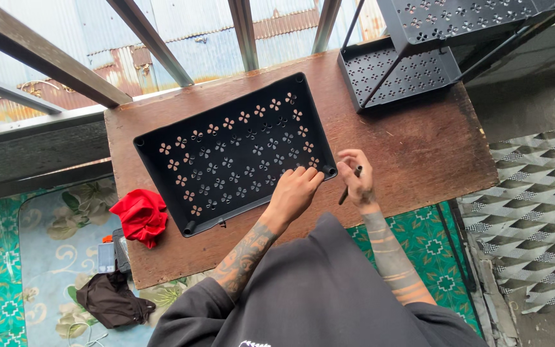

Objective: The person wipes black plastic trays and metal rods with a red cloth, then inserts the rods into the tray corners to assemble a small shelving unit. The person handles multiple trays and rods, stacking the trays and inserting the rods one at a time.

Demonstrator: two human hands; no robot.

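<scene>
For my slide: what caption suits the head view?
Left hand rests on a black tray; right hand holds a thin black rod.

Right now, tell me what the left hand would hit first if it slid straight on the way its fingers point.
The left hand already rests on the black perforated tray. Going straight on, it would likely meet the tray's raised corner rim, then bare wooden table.

No packages, labels, signs or screens can be made out in this view.
</scene>
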